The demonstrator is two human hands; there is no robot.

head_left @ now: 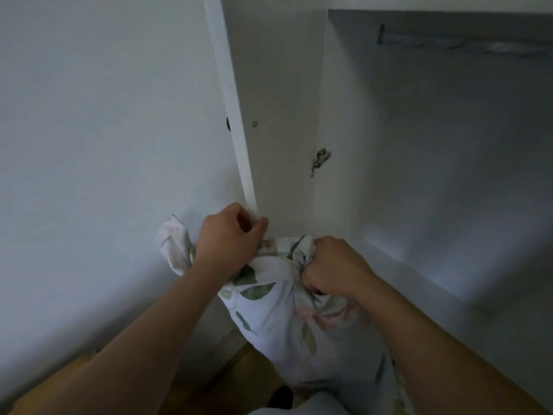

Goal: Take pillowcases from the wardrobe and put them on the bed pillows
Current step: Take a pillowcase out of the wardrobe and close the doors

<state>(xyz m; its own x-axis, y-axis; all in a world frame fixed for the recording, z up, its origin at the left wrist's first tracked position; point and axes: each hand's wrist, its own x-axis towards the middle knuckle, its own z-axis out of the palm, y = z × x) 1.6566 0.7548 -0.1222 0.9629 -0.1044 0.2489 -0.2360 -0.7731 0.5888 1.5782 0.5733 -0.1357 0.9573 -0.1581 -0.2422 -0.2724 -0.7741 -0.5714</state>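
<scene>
White-walled bedroom corner, dim, with an open wardrobe (419,151) straight ahead. Held up in mid-air just before the wardrobe's lower edge: a floral pillowcase (278,313), white with green leaves and faint pink, bunched at the top and hanging in loose folds toward the floor. Out of the wardrobe already, not yet at any bed; no bed or pillow in view. Cannot tell whether one case or several in the bundle. Gripped at its upper left by the left hand (227,244), fingers (260,224) curled tight round a gathered edge, with a loose tail of cloth poking out beyond the wrist. Gripped at its upper right by the right hand (335,268), likewise closed round a wad of fabric. Judged soft, light and limp: no shape of its own, prone to sag, twist and hide its opening, but neither fragile nor slippery. Best taken at the open hem, one corner per hand, and shaken flat before meeting a pillow. Further out, the wardrobe door (278,115) swung open at left with a metal hinge (320,160), a hanging rail (449,40) high inside, pale wall (89,130) at left, wooden floor (248,366) below.
</scene>
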